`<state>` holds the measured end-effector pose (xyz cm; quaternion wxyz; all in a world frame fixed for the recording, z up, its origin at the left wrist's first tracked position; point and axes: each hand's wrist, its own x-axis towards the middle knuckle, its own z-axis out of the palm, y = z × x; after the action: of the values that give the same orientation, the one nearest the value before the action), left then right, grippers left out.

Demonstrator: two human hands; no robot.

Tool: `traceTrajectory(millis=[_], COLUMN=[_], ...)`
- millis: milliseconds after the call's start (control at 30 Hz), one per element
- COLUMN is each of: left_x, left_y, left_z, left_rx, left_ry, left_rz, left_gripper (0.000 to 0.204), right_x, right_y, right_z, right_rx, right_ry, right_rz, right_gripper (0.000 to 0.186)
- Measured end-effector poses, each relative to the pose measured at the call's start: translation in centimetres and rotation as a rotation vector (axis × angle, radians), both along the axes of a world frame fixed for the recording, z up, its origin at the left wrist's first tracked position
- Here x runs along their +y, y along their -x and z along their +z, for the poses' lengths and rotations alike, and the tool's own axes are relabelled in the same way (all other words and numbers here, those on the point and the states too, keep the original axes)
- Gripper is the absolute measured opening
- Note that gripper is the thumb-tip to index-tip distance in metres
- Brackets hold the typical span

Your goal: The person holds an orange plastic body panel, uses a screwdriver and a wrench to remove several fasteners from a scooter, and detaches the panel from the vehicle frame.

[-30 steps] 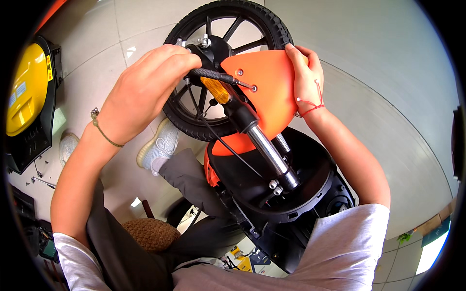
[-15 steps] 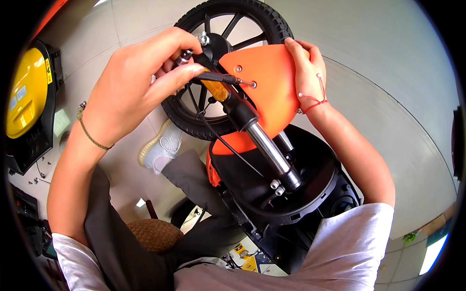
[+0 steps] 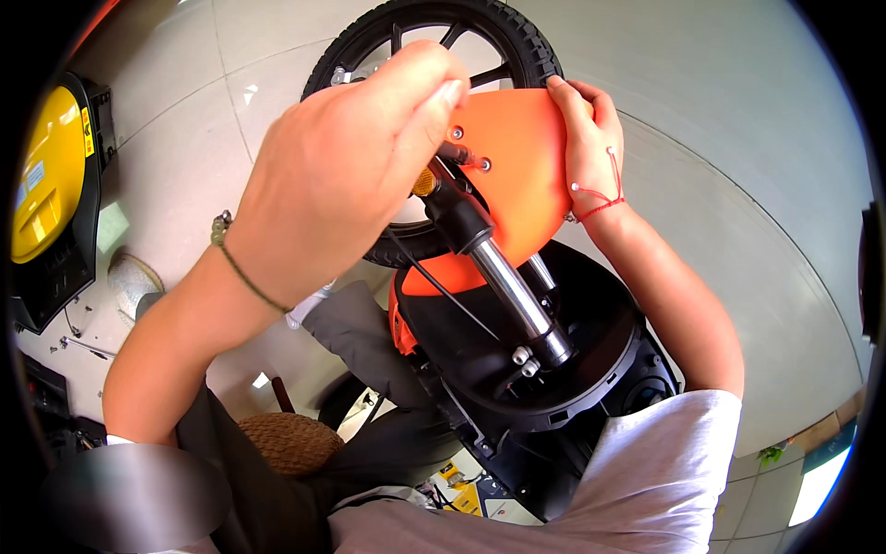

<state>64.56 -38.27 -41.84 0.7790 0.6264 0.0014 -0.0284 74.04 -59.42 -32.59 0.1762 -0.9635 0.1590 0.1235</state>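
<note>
Closest to the person's body, a round woven seat point(image 3: 291, 443) shows beside the dark trouser leg point(image 3: 365, 332), and a black housing point(image 3: 604, 319) opens by the right arm. From that housing a shiny fork tube point(image 3: 508, 282) slants up and away, a thin black cable point(image 3: 443, 300) running just beside it. Past the tube's dark collar, the left hand point(image 3: 332, 175) is closed, thumb and forefinger drawn together, around a dark driver point(image 3: 452, 152); the back of the hand hides most of the handle, so the exact grip is hard to tell. The driver's tip meets a screw point(image 3: 485, 164) in the orange fender point(image 3: 521, 166), which sits beside the fork. A second screw point(image 3: 457, 133) sits just above. The right hand point(image 3: 591, 138) curls narrowly over the fender's far right edge, holding it. Beyond stands the black spoked wheel point(image 3: 535, 42), over pale floor tiles point(image 3: 185, 83).
</note>
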Motion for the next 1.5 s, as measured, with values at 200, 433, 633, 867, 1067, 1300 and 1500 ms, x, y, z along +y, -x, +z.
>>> traceTrajectory(millis=[200,433,633,867,1067,1300,1500], left_x=[1.6,2.3,2.3,2.8,2.9,2.9,4.0], left_y=[-0.3,-1.6,-1.7,-1.7,-1.4,-1.5,-1.6], left_z=[1.4,0.8,0.6,1.7,1.9,1.9,2.0], left_rx=[0.323,0.298,0.402,0.530,0.528,0.488,0.498], left_ry=[0.400,0.447,0.273,0.215,0.150,0.073,0.032], left_rz=[-0.212,-0.320,-0.311,-0.328,-0.327,-0.333,-0.411], left_gripper=[0.024,0.027,0.030,0.037,0.045,0.046,0.046], right_x=[-0.2,-0.4,-0.5,-0.7,-1.2,-0.8,1.7], right_y=[-0.1,-0.1,-0.1,-0.1,0.1,0.2,1.0], right_z=[-0.2,-0.2,-0.3,-0.3,-0.2,0.0,0.2], right_rx=[-0.005,-0.013,-0.024,-0.025,-0.051,-0.173,-0.077], right_ry=[-0.007,-0.014,-0.010,0.013,0.033,0.057,0.012], right_rz=[0.001,0.009,0.012,0.034,0.094,0.325,1.353], right_gripper=[0.077,0.077,0.078,0.077,0.078,0.063,0.052])
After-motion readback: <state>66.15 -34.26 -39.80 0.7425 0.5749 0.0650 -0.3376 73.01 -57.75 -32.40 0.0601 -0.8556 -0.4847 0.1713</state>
